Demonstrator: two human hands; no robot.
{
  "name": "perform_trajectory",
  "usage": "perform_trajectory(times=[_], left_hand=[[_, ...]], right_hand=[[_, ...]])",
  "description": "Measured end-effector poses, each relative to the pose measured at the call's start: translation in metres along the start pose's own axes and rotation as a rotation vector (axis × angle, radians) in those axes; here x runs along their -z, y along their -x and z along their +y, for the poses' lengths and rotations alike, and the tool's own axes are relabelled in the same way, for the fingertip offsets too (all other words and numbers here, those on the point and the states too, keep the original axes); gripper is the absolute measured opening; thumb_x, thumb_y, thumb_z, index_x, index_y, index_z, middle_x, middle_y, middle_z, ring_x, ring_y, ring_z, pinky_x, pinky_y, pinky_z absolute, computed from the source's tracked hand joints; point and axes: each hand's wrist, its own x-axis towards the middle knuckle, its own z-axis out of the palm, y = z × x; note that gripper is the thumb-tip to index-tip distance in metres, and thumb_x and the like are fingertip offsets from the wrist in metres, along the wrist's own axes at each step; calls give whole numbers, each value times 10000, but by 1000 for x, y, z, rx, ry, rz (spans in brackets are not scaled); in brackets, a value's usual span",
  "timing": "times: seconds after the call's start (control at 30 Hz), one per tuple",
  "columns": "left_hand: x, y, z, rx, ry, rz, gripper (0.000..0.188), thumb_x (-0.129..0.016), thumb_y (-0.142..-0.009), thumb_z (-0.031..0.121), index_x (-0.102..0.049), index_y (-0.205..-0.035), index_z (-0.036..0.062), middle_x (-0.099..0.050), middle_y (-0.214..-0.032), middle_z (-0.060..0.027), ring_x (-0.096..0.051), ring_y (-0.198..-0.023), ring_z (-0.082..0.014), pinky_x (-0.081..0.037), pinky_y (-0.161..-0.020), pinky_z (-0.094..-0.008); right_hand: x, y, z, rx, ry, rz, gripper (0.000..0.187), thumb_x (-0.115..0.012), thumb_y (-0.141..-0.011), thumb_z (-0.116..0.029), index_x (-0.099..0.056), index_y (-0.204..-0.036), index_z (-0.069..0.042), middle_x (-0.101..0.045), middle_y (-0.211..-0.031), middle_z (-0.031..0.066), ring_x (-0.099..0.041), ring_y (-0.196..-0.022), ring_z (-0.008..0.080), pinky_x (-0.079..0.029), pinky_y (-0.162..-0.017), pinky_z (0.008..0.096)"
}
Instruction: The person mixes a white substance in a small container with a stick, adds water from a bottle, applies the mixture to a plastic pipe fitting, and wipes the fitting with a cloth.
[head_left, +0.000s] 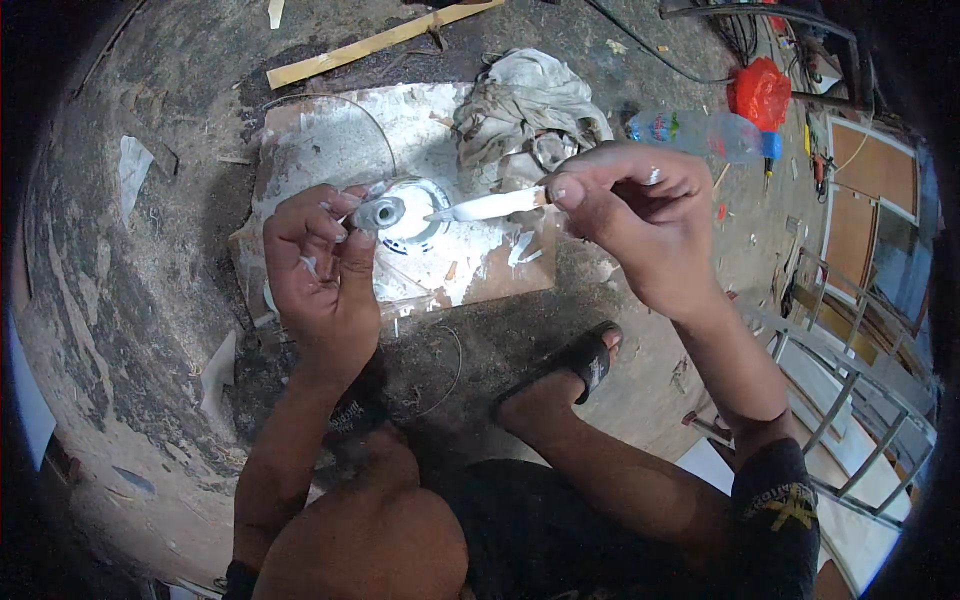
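Between its thumb and fingers, my left hand (325, 265) grips a small grey round fitting (384, 212) with a dark hole in its end. White smears mark the fingers. My right hand (640, 215) pinches a slim pointed tool (495, 206) coated in white; whether it is a brush or a blade I cannot tell. Its tip points left at the fitting, a short gap away. Below them a round white tub (432, 190) stands on a paint-spattered board (320, 135). The fitting and left fingers cover part of the tub.
A crumpled grey-white rag (525, 100) lies on the board's far right. Beyond are a clear plastic bottle (715, 135) with a blue cap and a red plastic bag (760, 92). A wooden strip (375, 46) lies behind the board. Metal frames (850, 400) stand at right.
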Motion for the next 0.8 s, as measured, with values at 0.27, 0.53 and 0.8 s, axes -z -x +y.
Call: perform_trajectory(times=[0.27,0.53,0.8], left_hand=[[2,2,3,43,-59,-24,233,-570,-854,-44,-411,-998,44,-470,-1073,-98,-499,-1022,-202,-394,-993,-423],[-4,5,5,59,-23,-48,230,-539,-863,-61,-399,-1010,48,-466,-1073,-118,-521,-1052,-213,-433,-939,-366],[-5,4,7,36,-101,-92,224,-533,-863,-65,-399,-1002,48,-466,-1064,-115,-513,-1039,-205,-432,-948,-380]], right_hand=[[-5,2,-15,44,-28,18,48,-701,-784,-20,-681,-802,20,-651,-714,30,-557,-666,46,-445,-614,199],[-9,6,-19,72,-44,-21,37,-697,-774,-8,-685,-799,16,-655,-714,33,-560,-657,45,-443,-606,196],[-10,8,-17,99,-53,-6,38,-705,-761,-5,-686,-791,11,-661,-718,31,-558,-648,35,-439,-600,187]])
